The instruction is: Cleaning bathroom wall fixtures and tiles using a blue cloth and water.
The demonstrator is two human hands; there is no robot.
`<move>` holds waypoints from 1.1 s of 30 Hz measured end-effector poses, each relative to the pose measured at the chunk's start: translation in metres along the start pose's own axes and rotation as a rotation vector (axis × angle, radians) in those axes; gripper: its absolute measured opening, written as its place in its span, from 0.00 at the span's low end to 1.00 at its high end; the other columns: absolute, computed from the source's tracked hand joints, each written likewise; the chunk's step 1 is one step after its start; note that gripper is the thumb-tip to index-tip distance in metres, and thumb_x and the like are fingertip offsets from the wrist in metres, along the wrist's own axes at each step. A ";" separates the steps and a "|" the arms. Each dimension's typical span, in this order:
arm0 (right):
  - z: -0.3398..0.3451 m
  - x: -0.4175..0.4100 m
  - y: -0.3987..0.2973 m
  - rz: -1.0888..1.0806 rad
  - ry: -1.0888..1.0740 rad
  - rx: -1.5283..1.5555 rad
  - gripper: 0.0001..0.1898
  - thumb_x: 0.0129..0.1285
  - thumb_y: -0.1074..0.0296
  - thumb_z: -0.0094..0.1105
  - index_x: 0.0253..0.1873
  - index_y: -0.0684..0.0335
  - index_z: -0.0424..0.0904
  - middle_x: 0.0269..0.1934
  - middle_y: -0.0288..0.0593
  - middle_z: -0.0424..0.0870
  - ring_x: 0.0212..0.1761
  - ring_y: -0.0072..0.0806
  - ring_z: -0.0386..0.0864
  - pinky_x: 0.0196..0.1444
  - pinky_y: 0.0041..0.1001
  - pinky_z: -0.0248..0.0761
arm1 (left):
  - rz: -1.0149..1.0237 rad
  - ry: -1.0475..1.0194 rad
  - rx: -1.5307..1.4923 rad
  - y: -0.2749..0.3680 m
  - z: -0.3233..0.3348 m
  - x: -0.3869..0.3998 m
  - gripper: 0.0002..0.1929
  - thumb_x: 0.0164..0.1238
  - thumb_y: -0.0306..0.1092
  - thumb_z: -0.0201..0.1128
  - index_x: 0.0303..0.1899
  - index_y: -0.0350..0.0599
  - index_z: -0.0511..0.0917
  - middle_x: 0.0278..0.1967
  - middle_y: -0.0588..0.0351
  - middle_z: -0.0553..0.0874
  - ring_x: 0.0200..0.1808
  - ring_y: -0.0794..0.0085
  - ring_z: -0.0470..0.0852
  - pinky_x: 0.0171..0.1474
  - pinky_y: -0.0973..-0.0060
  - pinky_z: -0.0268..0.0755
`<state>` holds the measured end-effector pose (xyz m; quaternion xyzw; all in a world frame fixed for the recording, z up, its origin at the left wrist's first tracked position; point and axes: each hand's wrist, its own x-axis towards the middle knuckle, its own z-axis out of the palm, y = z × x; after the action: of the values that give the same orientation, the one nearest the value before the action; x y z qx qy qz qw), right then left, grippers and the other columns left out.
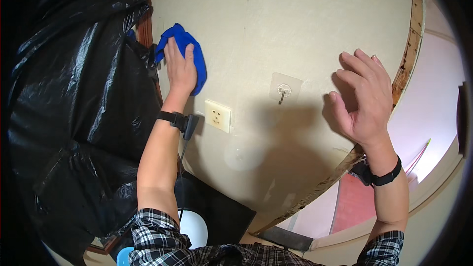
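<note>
A blue cloth (200, 67) lies pressed flat against the cream wall (236, 26) under my left hand (180, 67), close to a reddish-brown wooden frame (145, 26). Part of the cloth is hidden beneath the palm. My right hand (367, 96) holds nothing; its fingers are spread and slightly curled near the wall's right edge. Whether its fingertips touch the wall I cannot tell. Between the hands, a clear adhesive hook (283, 90) is stuck to the wall. Just below my left hand sits a cream wall socket (218, 116).
Black plastic sheeting (74, 99) hangs along the left side. Rough, bare wood (408, 44) edges the wall at an opening on the right. Below are a black surface (221, 199), a white rounded object (194, 227) and a blue round object (125, 256). A cable (181, 177) trails from my left wrist strap.
</note>
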<state>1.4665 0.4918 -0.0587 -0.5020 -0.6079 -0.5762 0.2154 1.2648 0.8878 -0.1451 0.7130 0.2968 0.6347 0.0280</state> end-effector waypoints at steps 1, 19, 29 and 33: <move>-0.002 -0.001 0.002 0.001 -0.001 -0.003 0.16 0.56 0.63 0.75 0.48 0.58 0.87 0.58 0.47 0.90 0.65 0.50 0.84 0.72 0.52 0.74 | 0.028 -0.030 -0.041 0.013 0.000 -0.003 0.40 0.91 0.54 0.46 0.82 0.22 0.52 0.82 0.25 0.59 0.85 0.35 0.53 0.87 0.52 0.44; -0.027 -0.004 -0.013 0.016 -0.035 0.001 0.16 0.54 0.68 0.74 0.49 0.58 0.86 0.58 0.46 0.90 0.68 0.51 0.83 0.75 0.54 0.71 | 0.431 -0.247 -0.175 0.131 -0.043 -0.054 0.36 0.75 0.48 0.66 0.76 0.35 0.72 0.73 0.35 0.72 0.69 0.34 0.70 0.77 0.49 0.61; -0.019 -0.002 -0.026 0.026 -0.052 -0.036 0.15 0.56 0.70 0.74 0.49 0.59 0.86 0.60 0.47 0.89 0.70 0.51 0.82 0.77 0.55 0.69 | -0.128 -0.092 -0.120 -0.050 -0.031 -0.053 0.40 0.88 0.53 0.52 0.83 0.28 0.54 0.84 0.31 0.57 0.86 0.41 0.50 0.88 0.55 0.40; -0.013 -0.002 -0.028 0.000 -0.045 -0.054 0.15 0.58 0.69 0.73 0.50 0.60 0.85 0.60 0.48 0.89 0.69 0.52 0.82 0.77 0.55 0.69 | -0.283 -0.051 -0.092 -0.092 -0.023 -0.064 0.42 0.89 0.57 0.48 0.82 0.24 0.53 0.84 0.31 0.58 0.86 0.42 0.52 0.88 0.55 0.43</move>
<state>1.4393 0.4833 -0.0708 -0.5204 -0.5970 -0.5809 0.1881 1.2071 0.9261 -0.2358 0.6778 0.3643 0.6191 0.1571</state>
